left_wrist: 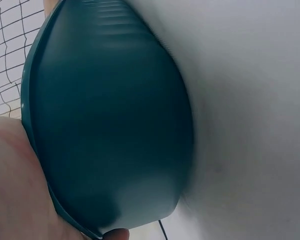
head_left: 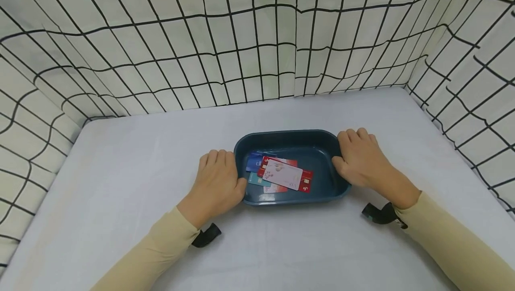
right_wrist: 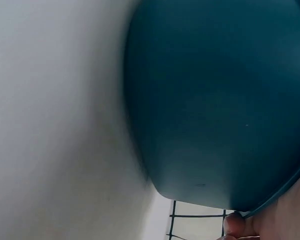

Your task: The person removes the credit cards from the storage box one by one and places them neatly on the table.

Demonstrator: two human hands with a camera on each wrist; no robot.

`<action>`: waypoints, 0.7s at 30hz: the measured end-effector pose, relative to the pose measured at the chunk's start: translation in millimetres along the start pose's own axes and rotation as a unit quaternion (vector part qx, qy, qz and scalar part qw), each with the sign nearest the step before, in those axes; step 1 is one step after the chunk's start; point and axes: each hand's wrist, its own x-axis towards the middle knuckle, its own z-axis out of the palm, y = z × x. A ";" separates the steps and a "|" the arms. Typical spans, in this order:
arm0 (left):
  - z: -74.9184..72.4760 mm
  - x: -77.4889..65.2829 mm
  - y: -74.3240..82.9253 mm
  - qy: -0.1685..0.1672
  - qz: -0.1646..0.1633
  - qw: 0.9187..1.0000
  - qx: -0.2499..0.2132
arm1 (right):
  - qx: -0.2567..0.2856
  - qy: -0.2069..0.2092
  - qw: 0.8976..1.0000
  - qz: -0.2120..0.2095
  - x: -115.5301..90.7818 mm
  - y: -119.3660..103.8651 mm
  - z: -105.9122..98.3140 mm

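A dark teal plastic tray (head_left: 324, 166) stands near the middle of the white table. Several plastic cards overlap inside it, toward its left side: a pale pink card (head_left: 281, 174) on top, with a red card (head_left: 307, 182), a blue card (head_left: 253, 162) and a light teal card (head_left: 258, 179) partly covered. My left hand (head_left: 219, 181) grips the tray's left end, its thumb at the near corner. At the opposite end, my right hand (head_left: 362, 159) holds the rim, fingers curled over it. Both wrist views are filled mostly by the tray's outer wall (left_wrist: 110, 110).
White cloth covers the table (head_left: 132, 183). Black wire mesh (head_left: 257, 49) with pale sheeting behind it rises along the back and both sides. A black wrist device (head_left: 207, 236) is at the left cuff, another black device (head_left: 380, 214) at the right.
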 end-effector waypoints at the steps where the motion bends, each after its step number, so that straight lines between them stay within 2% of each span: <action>1: -0.2 -0.9 -0.3 0.000 0.000 1.000 0.001 | 0.000 -0.004 1.000 -0.001 -0.1 -0.8 0.1; 9: -3.0 -6.0 -1.8 0.003 0.005 1.000 0.010 | -0.016 -0.004 1.000 -0.003 -3.0 -5.0 -0.5; 21: -8.5 -19.4 -3.1 -0.017 0.004 1.000 0.014 | -0.017 0.000 1.000 -0.020 -11.8 -15.1 -0.1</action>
